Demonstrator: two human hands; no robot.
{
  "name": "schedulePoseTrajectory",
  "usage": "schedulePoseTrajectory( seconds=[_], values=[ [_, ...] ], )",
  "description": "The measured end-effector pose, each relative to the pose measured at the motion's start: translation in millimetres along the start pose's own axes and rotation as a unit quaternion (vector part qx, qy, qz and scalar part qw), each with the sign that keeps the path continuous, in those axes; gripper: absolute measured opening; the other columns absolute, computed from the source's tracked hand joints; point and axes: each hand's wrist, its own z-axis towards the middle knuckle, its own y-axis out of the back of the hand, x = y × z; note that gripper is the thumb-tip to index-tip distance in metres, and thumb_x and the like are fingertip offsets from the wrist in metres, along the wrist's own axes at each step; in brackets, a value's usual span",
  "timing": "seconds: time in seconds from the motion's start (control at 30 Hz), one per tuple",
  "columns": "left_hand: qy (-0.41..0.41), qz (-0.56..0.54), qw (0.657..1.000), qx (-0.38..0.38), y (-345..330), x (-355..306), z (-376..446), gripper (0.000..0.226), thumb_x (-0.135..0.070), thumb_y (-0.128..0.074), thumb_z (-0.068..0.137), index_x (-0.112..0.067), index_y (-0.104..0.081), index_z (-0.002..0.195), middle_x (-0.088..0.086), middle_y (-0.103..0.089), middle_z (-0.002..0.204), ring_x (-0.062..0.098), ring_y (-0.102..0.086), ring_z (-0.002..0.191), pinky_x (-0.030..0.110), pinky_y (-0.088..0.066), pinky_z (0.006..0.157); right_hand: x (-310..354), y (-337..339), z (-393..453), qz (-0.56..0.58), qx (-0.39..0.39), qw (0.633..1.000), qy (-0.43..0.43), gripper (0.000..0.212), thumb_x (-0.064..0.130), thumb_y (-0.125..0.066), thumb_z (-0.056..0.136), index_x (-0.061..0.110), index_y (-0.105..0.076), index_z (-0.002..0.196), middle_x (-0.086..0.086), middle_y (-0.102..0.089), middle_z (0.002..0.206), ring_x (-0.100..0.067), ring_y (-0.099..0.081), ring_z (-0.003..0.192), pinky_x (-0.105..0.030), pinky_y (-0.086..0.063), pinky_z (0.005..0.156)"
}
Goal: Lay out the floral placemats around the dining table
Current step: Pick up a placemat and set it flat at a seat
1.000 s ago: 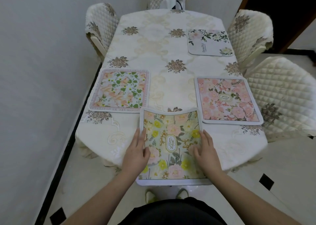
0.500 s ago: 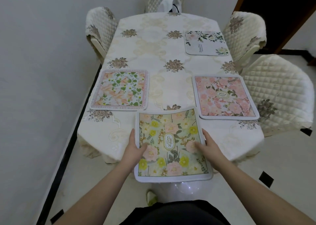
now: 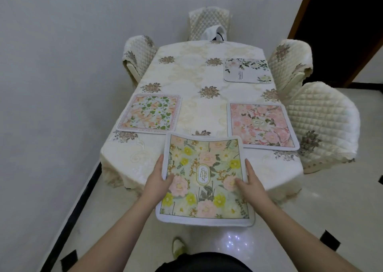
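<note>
I hold a yellow-and-pink floral placemat (image 3: pixel 204 178) marked "GARDEN" by its two sides, lifted off the near end of the dining table (image 3: pixel 207 110) and hanging partly past its edge. My left hand (image 3: pixel 158 180) grips the mat's left edge and my right hand (image 3: pixel 249 183) grips its right edge, thumbs on top. Three other mats lie flat on the cream tablecloth: a green-and-peach one (image 3: pixel 150 113) at the left, a pink one (image 3: pixel 261 125) at the right, and a white one with green leaves (image 3: pixel 247 70) at the far right.
Quilted cream chairs stand around the table: one at the far left (image 3: pixel 138 53), one at the far end (image 3: pixel 209 24), two on the right (image 3: pixel 290 62) (image 3: pixel 323 124). A white wall runs close along the left. A dark doorway (image 3: pixel 342 23) is at the upper right.
The yellow placemat lay flat on the table's near end under both palms; it is now gripped at its sides, lifted and pulled back toward me. My view has backed away from the table.
</note>
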Motion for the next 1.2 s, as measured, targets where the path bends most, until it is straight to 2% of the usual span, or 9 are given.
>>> schedulePoseTrajectory(
  seconds=[0.1, 0.17, 0.27, 0.43, 0.63, 0.83, 0.93, 1.03, 1.2],
  values=[
    [-0.009, -0.011, 1.0, -0.017, 2, -7, -28, 0.076, -0.02, -0.061, 0.097, -0.036, -0.016, 0.156, -0.008, -0.044, 0.149, -0.011, -0.056, 0.089, 0.001, -0.045, 0.056, -1, 12, -13, 0.016, 0.029, 0.999, -0.002, 0.075, 0.021, -0.054, 0.098, 0.043, -0.01, 0.154, 0.005, -0.048, 0.148, -0.023, -0.058, 0.122, -0.051, -0.049, 0.101],
    [-0.017, -0.018, 0.999, -0.04, 9, -8, -49, 0.077, -0.02, -0.061, 0.097, -0.035, -0.015, 0.156, -0.009, -0.035, 0.155, -0.003, -0.053, 0.115, 0.003, -0.047, 0.075, 2, 15, -21, 0.026, 0.038, 0.999, -0.003, 0.074, 0.02, -0.055, 0.097, 0.043, -0.012, 0.153, 0.004, -0.052, 0.144, -0.023, -0.062, 0.116, -0.051, -0.052, 0.097],
    [0.019, -0.036, 0.996, -0.074, 23, -1, -79, 0.08, -0.024, -0.061, 0.096, -0.04, -0.009, 0.156, -0.008, -0.032, 0.159, 0.02, -0.046, 0.134, 0.04, -0.05, 0.101, 11, 8, -33, 0.036, 0.055, 0.998, 0.008, 0.074, 0.019, -0.056, 0.097, 0.045, -0.015, 0.153, 0.004, -0.057, 0.138, -0.021, -0.066, 0.109, -0.049, -0.055, 0.093],
    [0.05, -0.074, 0.989, -0.121, 46, 20, -126, 0.077, -0.017, -0.06, 0.096, -0.04, -0.015, 0.155, -0.01, -0.043, 0.149, 0.014, -0.057, 0.115, 0.017, -0.052, 0.07, 31, -23, -59, 0.009, 0.1, 0.993, 0.056, 0.074, 0.016, -0.055, 0.097, 0.05, -0.017, 0.15, 0.01, -0.053, 0.141, -0.014, -0.063, 0.111, -0.045, -0.055, 0.092],
    [0.09, -0.121, 0.978, -0.142, 91, 53, -175, 0.069, -0.022, -0.06, 0.097, -0.046, -0.023, 0.149, -0.01, -0.059, 0.131, 0.017, -0.067, 0.106, 0.045, -0.059, 0.081, 55, -67, -94, -0.024, 0.149, 0.986, 0.072, 0.077, 0.016, -0.054, 0.097, 0.046, -0.012, 0.153, 0.003, -0.046, 0.147, -0.024, -0.061, 0.116, -0.052, -0.056, 0.091],
    [0.091, -0.101, 0.97, -0.202, 164, 101, -249, 0.066, -0.024, -0.06, 0.096, -0.052, -0.025, 0.145, -0.027, -0.057, 0.119, 0.004, -0.065, 0.101, 0.037, -0.058, 0.078, 86, -152, -144, -0.078, 0.183, 0.974, 0.113, 0.077, 0.016, -0.056, 0.097, 0.041, -0.012, 0.155, 0.0, -0.048, 0.146, -0.022, -0.062, 0.113, -0.043, -0.057, 0.086],
    [0.111, -0.114, 0.96, -0.228, 210, 134, -293, 0.066, -0.024, -0.06, 0.097, -0.051, -0.024, 0.145, -0.02, -0.059, 0.124, 0.006, -0.067, 0.1, 0.037, -0.061, 0.076, 98, -206, -182, -0.081, 0.21, 0.963, 0.148, 0.075, 0.017, -0.057, 0.097, 0.042, -0.016, 0.154, 0.005, -0.04, 0.153, -0.019, -0.054, 0.126, -0.044, -0.051, 0.099],
    [0.143, -0.118, 0.949, -0.255, 249, 167, -332, 0.066, -0.024, -0.059, 0.097, -0.051, -0.024, 0.147, -0.016, -0.063, 0.119, 0.011, -0.07, 0.096, 0.042, -0.062, 0.073, 107, -260, -215, -0.066, 0.254, 0.949, 0.177, 0.072, 0.015, -0.057, 0.096, 0.049, -0.024, 0.149, 0.01, -0.054, 0.139, -0.009, -0.063, 0.112, -0.042, -0.056, 0.091],
    [0.167, -0.109, 0.931, -0.306, 283, 201, -390, 0.068, -0.023, -0.057, 0.099, -0.045, -0.02, 0.151, -0.016, -0.053, 0.128, 0.002, -0.061, 0.096, 0.014, -0.053, 0.063, 122, -329, -262, -0.062, 0.284, 0.941, 0.174, 0.072, 0.013, -0.055, 0.096, 0.045, -0.022, 0.152, 0.008, -0.063, 0.13, -0.018, -0.066, 0.11, -0.05, -0.056, 0.092]
  ],
)
